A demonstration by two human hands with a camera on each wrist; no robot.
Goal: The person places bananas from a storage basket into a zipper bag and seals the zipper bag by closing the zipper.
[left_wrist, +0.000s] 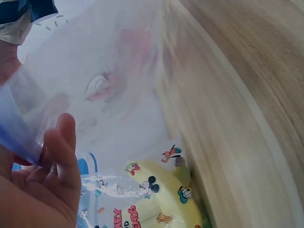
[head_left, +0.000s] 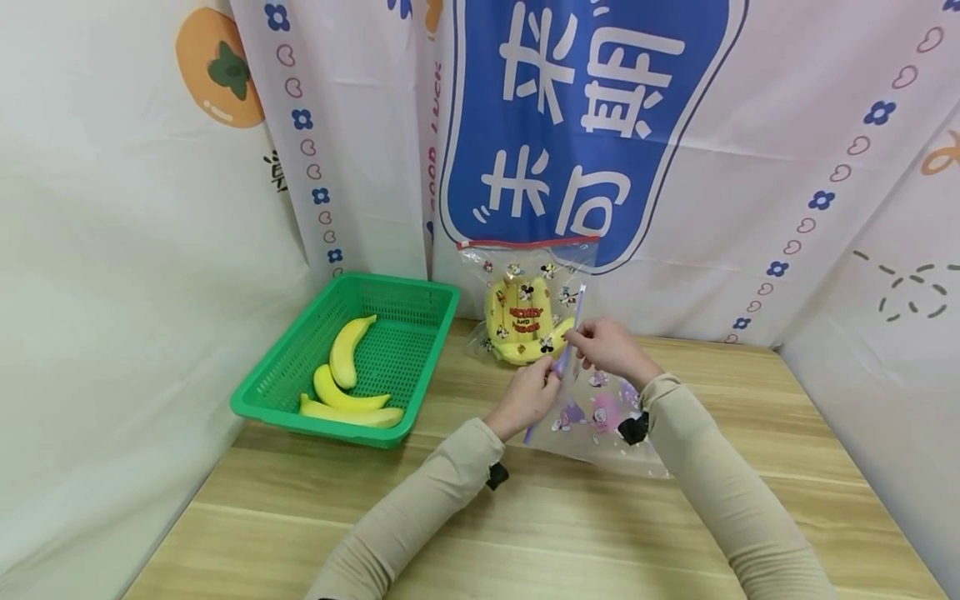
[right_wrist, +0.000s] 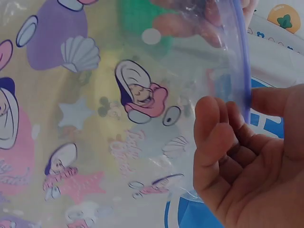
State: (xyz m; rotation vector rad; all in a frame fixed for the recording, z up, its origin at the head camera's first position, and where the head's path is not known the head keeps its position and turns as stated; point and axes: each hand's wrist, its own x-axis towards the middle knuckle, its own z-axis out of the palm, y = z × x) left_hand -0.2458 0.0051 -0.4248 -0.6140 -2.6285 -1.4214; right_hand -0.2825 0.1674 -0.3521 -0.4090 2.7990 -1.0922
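A clear zip bag [head_left: 600,417] with pink and purple cartoon prints hangs between my two hands, its purple zip edge [right_wrist: 247,76] running at a slant. My left hand [head_left: 527,395] pinches that edge lower down. Further up, my right hand [head_left: 611,350] pinches it between thumb and fingers. In the right wrist view the printed bag looks flat, with other things showing through it. Just behind stands a second clear zip bag [head_left: 525,256], red along its top, with yellow bananas [head_left: 501,304] inside. It leans near the curtain.
To the left, a green plastic basket [head_left: 258,410] on the wooden table [head_left: 525,533] holds three loose bananas [head_left: 349,354]. A printed curtain [head_left: 367,150] rises behind the table, and white cloth [head_left: 135,292] hangs along the sides.
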